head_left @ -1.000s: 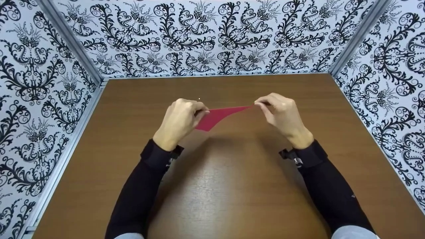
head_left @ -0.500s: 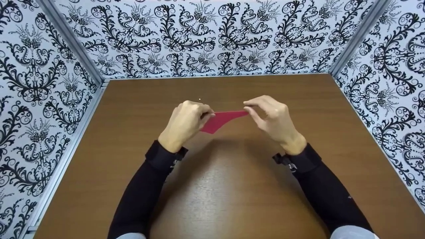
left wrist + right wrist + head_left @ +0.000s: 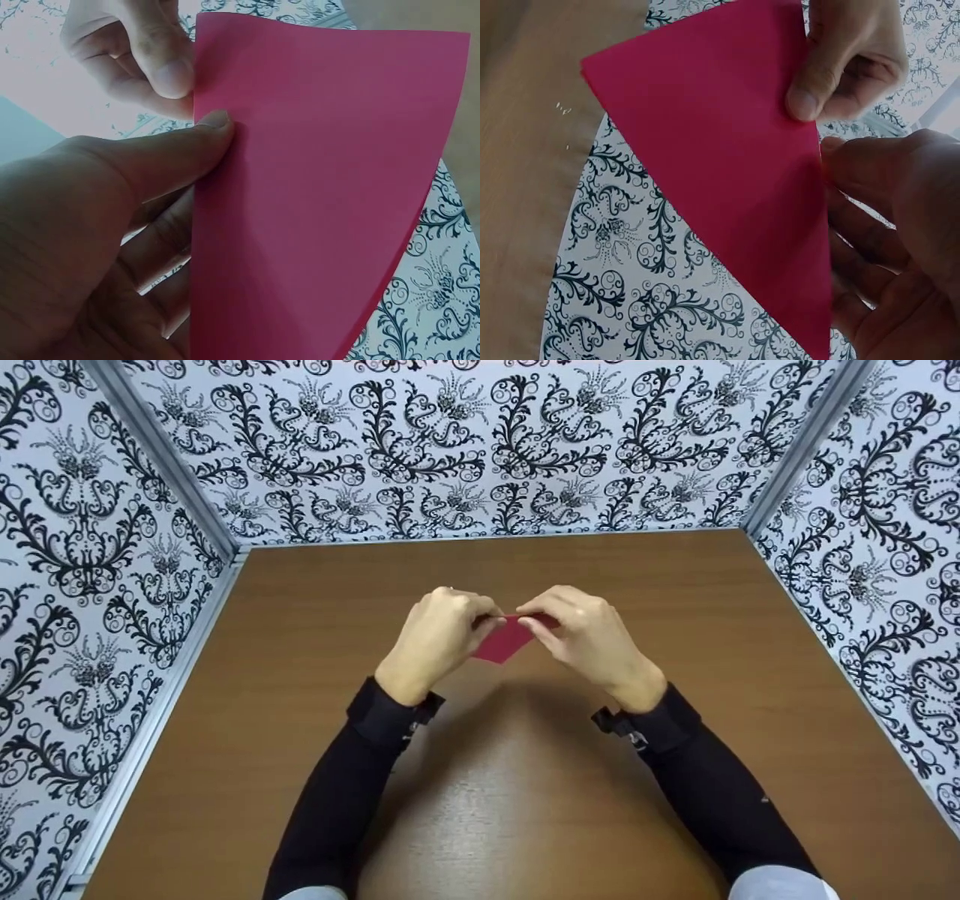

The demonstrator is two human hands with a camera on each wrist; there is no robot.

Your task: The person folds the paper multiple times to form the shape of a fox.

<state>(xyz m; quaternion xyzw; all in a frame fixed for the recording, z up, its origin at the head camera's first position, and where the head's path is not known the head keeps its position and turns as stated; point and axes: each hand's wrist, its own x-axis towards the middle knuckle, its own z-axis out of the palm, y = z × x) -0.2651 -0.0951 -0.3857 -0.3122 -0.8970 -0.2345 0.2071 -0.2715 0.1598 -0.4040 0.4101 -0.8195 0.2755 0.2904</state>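
Observation:
A sheet of red paper (image 3: 504, 645), folded into a tapering shape, hangs above the table between the two hands. My left hand (image 3: 441, 636) pinches it at the folded edge, its thumb lying flat on the near face in the left wrist view. Close beside it, my right hand (image 3: 592, 641) pinches the same edge between thumb and fingers. In the right wrist view the red paper (image 3: 705, 142) narrows to a point at the bottom, and its layers part slightly along the slanted side. Fingers behind the sheet are partly hidden.
Below the hands lies a brown wooden table (image 3: 480, 810). Walls with black scroll patterns (image 3: 465, 442) stand at the back and both sides, joined by grey metal corner posts (image 3: 161, 457). Dark sleeves with wrist straps cover both forearms.
My right hand has slid leftward along the paper's folded edge, from its far tip to close beside the left hand. The left hand has drifted slightly right, still pinching the paper.

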